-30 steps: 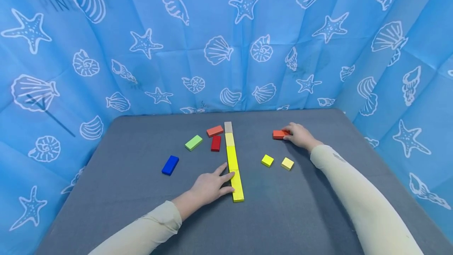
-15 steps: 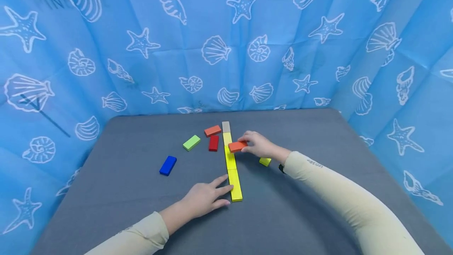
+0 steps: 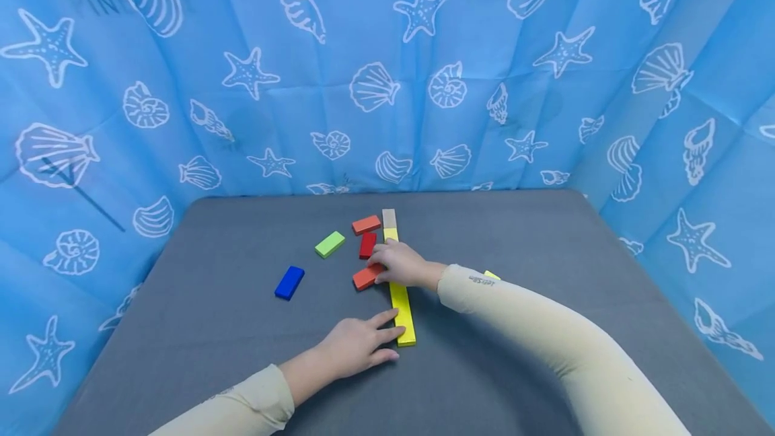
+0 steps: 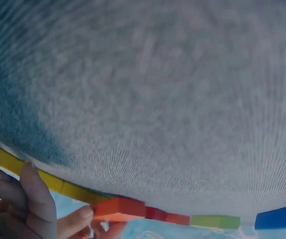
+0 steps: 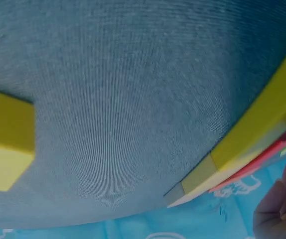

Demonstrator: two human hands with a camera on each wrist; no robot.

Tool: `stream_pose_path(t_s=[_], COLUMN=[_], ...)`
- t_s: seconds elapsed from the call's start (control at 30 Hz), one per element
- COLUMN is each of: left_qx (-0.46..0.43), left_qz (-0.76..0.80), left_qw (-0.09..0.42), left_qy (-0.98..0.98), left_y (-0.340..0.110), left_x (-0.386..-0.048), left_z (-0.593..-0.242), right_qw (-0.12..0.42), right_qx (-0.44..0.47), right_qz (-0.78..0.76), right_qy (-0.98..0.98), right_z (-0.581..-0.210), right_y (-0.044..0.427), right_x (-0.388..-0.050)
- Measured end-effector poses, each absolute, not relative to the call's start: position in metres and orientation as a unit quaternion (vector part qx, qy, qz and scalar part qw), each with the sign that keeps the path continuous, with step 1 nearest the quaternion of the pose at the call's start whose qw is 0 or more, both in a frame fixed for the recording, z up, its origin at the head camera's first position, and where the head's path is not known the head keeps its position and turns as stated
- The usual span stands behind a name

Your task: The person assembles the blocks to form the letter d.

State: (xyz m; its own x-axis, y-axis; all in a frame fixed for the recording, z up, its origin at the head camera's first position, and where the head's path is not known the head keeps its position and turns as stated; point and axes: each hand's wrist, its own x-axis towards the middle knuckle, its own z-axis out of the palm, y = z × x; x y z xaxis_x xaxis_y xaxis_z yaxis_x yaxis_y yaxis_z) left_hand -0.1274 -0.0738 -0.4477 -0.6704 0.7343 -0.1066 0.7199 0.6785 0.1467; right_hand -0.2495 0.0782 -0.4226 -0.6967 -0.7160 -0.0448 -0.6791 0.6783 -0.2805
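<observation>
My right hand (image 3: 404,264) pinches an orange block (image 3: 366,278) just left of a line of blocks, its wrist passing over the line. In the left wrist view that orange block (image 4: 118,208) shows between the fingertips. Yellow blocks (image 3: 401,301) make up the near part of the line; a pale yellow one and a grey-beige block (image 3: 389,219) form its far end. Spread, fairly straight fingers of my left hand (image 3: 354,347) rest at the line's near end. The right hand covers some of the line's middle.
Left of the line lie a red block (image 3: 366,245), another orange block (image 3: 366,224), a green block (image 3: 329,244) and a blue block (image 3: 289,282). A yellow block (image 5: 8,124) shows in the right wrist view. A blue curtain (image 3: 418,120) hangs behind the grey table (image 3: 242,221).
My right hand has carried the orange block leftward from the table's right side, across the line to its left. The left hand has stayed near the line's near end, shifting slightly closer.
</observation>
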Motion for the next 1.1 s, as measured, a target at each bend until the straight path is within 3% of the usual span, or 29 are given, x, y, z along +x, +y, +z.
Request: stream_pose_path(t_s=[0.2,0.4,0.73,0.93,1.1], left_qx=[0.401,0.397,0.385,0.360,0.287], left_qz=[0.039,0.032,0.048,0.071,0.095], left_qw=[0.075,0.083,0.105,0.073,0.042], left_qy=[0.912,0.914,0.916,0.927,0.952], left_y=[-0.073,-0.072,-0.076,-0.087,-0.101], left_x=[-0.127,-0.128,-0.129,-0.136,-0.152], left_z=[-0.447,-0.449,-0.447,-0.445,-0.444], right_qw=[0.077,0.118,0.183,0.213,0.231], right_qx=[-0.387,-0.368,-0.377,-0.378,-0.380], right_qz=[-0.114,-0.165,-0.115,-0.127,-0.126], right_qy=[0.912,0.907,0.901,0.892,0.887], right_z=[-0.431,-0.424,-0.430,-0.433,-0.436], right_y=[0.078,0.104,0.142,0.146,0.149], right_x=[-0.253,-0.254,-0.250,-0.243,-0.238])
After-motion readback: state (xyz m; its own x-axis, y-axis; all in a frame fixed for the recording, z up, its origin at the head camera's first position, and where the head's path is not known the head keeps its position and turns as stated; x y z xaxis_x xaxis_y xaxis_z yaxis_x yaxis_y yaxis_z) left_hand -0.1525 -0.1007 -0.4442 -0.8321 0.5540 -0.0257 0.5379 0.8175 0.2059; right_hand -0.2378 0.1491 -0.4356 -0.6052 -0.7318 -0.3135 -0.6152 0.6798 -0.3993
